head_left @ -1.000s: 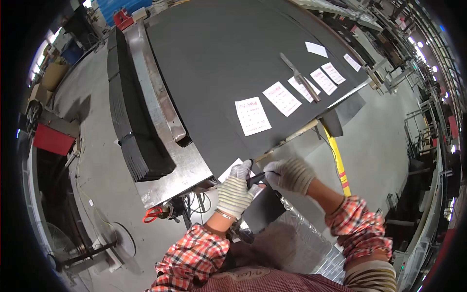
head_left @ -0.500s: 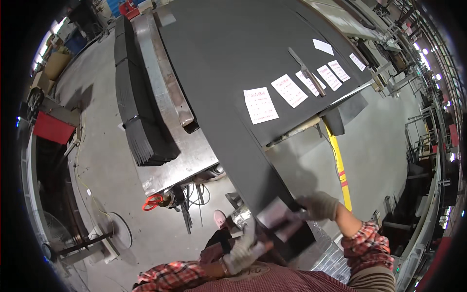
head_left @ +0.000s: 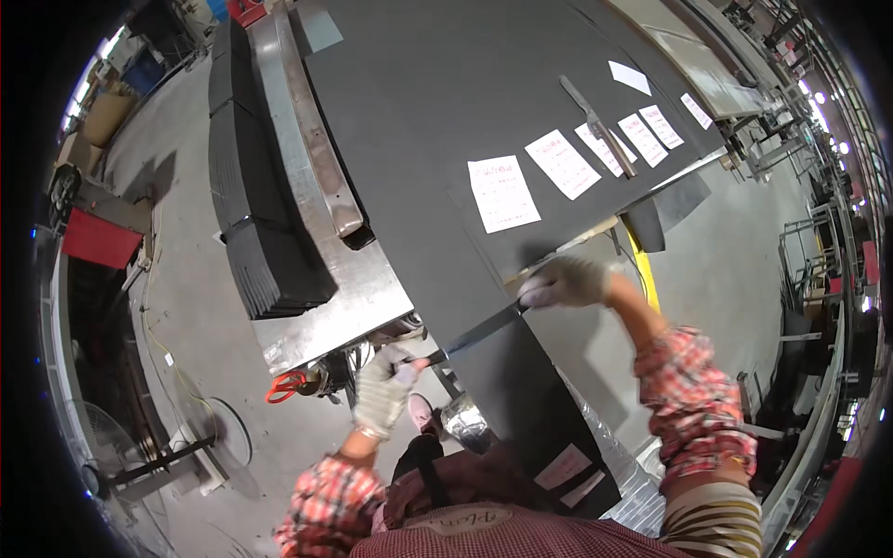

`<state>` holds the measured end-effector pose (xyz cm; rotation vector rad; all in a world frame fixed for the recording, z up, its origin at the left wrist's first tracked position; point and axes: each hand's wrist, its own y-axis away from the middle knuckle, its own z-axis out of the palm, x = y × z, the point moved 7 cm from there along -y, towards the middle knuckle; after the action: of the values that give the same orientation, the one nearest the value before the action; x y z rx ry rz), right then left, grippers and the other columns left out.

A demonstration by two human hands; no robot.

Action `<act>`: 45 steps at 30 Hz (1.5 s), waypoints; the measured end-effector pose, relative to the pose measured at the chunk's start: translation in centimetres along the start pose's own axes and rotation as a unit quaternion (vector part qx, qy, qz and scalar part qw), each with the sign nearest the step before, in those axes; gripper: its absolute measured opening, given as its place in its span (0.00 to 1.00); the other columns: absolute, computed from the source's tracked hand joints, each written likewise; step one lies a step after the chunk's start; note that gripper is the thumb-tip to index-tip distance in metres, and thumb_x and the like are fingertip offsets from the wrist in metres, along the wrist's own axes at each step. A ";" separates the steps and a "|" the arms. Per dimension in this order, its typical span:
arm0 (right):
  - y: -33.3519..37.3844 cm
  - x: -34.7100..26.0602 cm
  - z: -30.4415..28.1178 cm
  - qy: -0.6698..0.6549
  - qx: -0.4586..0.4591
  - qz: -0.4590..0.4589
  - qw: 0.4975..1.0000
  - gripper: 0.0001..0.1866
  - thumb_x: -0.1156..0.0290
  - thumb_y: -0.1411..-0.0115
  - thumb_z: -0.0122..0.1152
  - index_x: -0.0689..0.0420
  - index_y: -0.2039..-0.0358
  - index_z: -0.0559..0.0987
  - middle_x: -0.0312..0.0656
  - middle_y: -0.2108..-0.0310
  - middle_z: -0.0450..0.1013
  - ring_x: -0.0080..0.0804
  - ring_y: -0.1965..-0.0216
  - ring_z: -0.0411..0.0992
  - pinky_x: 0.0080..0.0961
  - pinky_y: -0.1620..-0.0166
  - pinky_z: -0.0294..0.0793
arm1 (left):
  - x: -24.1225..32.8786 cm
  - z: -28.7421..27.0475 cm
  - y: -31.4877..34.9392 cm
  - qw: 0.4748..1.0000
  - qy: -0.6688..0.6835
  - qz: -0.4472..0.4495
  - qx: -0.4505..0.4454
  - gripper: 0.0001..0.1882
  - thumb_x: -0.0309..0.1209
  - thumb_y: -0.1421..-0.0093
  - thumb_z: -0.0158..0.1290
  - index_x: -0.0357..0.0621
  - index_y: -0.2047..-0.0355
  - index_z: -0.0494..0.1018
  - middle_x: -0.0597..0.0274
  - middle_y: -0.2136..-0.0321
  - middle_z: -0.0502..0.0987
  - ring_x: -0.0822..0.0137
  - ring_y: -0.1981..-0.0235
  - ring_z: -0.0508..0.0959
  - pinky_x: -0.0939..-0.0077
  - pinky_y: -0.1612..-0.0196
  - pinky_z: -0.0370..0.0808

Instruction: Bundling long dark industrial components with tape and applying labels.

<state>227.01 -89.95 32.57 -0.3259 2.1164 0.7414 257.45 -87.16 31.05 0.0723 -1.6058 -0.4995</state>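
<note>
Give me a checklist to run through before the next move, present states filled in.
1. Left hand on one end of the black strap: ok.
2. Right hand on the other end: ok.
3. Strap spanning the black sheet: ok.
4. Strap pressed firmly against the sheet: cannot tell.
5. Knife away from both hands: ok.
6. White label uncovered: not ok, knife lies across it.

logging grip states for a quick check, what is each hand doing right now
Left hand: closed, holding one end of a dark strip.
Right hand: closed, holding the strip's other end.
</note>
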 end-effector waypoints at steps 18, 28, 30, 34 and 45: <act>1.2 -12.2 8.9 0.272 0.255 0.276 0.886 0.63 0.46 0.65 0.72 0.60 0.35 0.48 0.67 0.38 0.41 0.59 0.38 0.48 0.48 0.39 0.54 | 0.3 -1.3 -2.7 0.954 0.276 -0.001 -0.120 0.21 0.42 0.44 0.56 0.31 0.66 0.74 0.66 0.78 0.76 0.77 0.83 0.71 0.86 0.79 0.67; 2.9 -15.9 1.4 0.180 0.182 -0.042 0.966 0.21 0.61 0.49 0.63 0.62 0.59 0.74 0.53 0.67 0.74 0.49 0.67 0.72 0.37 0.61 0.72 | 8.0 9.2 -2.3 0.917 -0.283 0.282 -0.020 0.23 0.31 0.55 0.61 0.43 0.57 0.70 0.53 0.69 0.75 0.53 0.69 0.77 0.62 0.66 0.74; 2.3 -11.9 -0.1 0.199 0.124 -0.071 0.969 0.13 0.63 0.47 0.60 0.59 0.66 0.77 0.51 0.73 0.74 0.51 0.74 0.73 0.38 0.65 0.72 | 8.3 9.9 -2.3 0.884 -0.366 0.291 0.000 0.31 0.38 0.55 0.65 0.44 0.52 0.66 0.57 0.67 0.74 0.59 0.70 0.77 0.68 0.68 0.75; 1.4 -6.1 1.1 0.195 0.199 0.083 0.957 0.10 0.65 0.45 0.57 0.58 0.68 0.78 0.50 0.70 0.75 0.49 0.69 0.74 0.37 0.64 0.72 | 8.2 9.3 -2.0 0.887 -0.357 0.293 -0.004 0.41 0.43 0.57 0.65 0.47 0.44 0.62 0.59 0.68 0.72 0.59 0.74 0.75 0.66 0.71 0.73; 7.1 -7.1 4.8 0.163 0.263 0.010 0.951 0.29 0.45 0.40 0.50 0.60 0.53 0.75 0.51 0.70 0.75 0.49 0.67 0.74 0.38 0.60 0.72 | 4.8 9.8 3.3 0.997 -0.003 0.073 0.025 0.42 0.25 0.42 0.49 0.30 0.36 0.36 0.33 0.48 0.60 0.49 0.50 0.66 0.69 0.44 0.62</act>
<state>231.01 -81.65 38.75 -0.1396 2.5334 0.1135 248.28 -83.12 36.61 -0.0094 -1.6156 -0.3460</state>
